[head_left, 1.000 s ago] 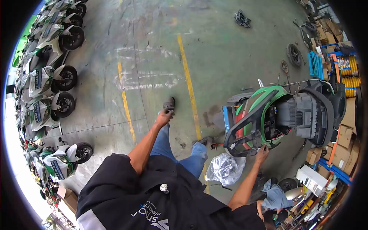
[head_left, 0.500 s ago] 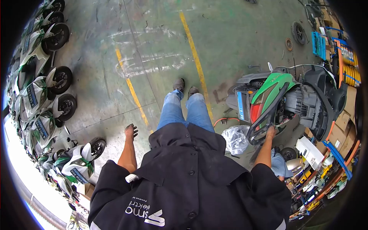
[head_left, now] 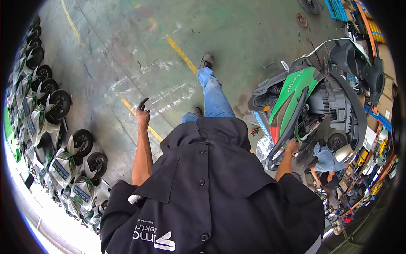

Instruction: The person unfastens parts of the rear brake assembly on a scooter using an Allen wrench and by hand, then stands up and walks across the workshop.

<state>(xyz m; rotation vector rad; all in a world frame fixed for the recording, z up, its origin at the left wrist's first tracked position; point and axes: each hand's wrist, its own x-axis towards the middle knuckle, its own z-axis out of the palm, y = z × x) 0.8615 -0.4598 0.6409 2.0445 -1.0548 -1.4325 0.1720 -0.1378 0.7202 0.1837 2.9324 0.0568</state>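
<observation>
My right hand point(head_left: 292, 146) is closed at the black rear grab rail point(head_left: 277, 155) of a partly stripped electric scooter, its fingertips partly hidden. A green and red side panel point(head_left: 292, 91) runs along the scooter above that hand, with bare black inner parts point(head_left: 330, 99) beside it. Out over the floor on the other side, my left hand point(head_left: 143, 112) holds nothing. One of its fingers stretches out and the others are partly bent.
A row of parked white scooters point(head_left: 61, 167) lines the left. Clear plastic wrapping point(head_left: 265, 146) lies beside the scooter's rear. Another person in a blue shirt point(head_left: 327, 160) bends down at the right, near crowded shelves point(head_left: 368, 169). A loose wheel point(head_left: 309, 6) and a brown ring point(head_left: 302, 20) lie farther ahead.
I have stepped forward, one foot now well ahead. My left hand has swung forward. The scooter stays by my right hand, now turned more upright in view, and the other person shows more fully.
</observation>
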